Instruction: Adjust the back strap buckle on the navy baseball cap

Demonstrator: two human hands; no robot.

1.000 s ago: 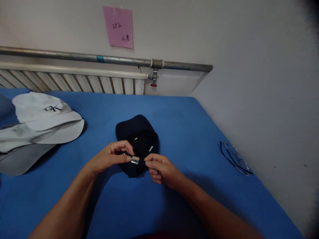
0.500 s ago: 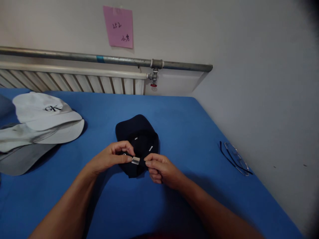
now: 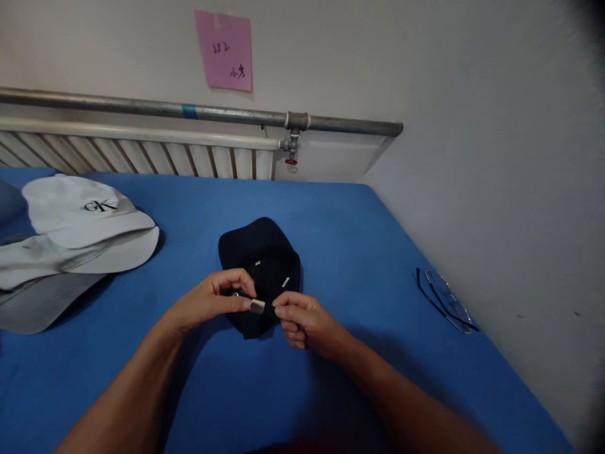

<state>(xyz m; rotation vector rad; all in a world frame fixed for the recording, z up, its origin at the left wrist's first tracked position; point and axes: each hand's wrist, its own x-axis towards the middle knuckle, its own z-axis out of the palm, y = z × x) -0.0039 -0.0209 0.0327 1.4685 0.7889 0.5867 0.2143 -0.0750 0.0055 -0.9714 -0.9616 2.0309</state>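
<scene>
- On the flat blue cloth cover (image 3: 340, 233), near the middle, lies a dark navy cloth cap (image 3: 253, 243). Its inside shows, and its brim points away from the person.
- At the near side of the cap is a small, shiny silver metal buckle (image 3: 256, 306) on a thin dark cloth strap (image 3: 269, 310).
- The left hand (image 3: 201, 304) is closed in a pinch on the left end of the buckle, with the thumb touching it.
- The right hand (image 3: 309, 320) pinches the strap just to the right of the buckle. Its other fingers are curled in.
- Inside the cap are two little white tags, one (image 3: 258, 262) near the brim and one (image 3: 286, 282) by the right side.
- Well to the left, a white cloth cap with black letters (image 3: 85, 208) sits on top of more pale caps (image 3: 127, 252). A gray brim (image 3: 51, 302) sticks out at the bottom.
- Far to the right, thin-framed glasses with dark arms (image 3: 447, 301) lie by the edge, next to the wall (image 3: 496, 189).
</scene>
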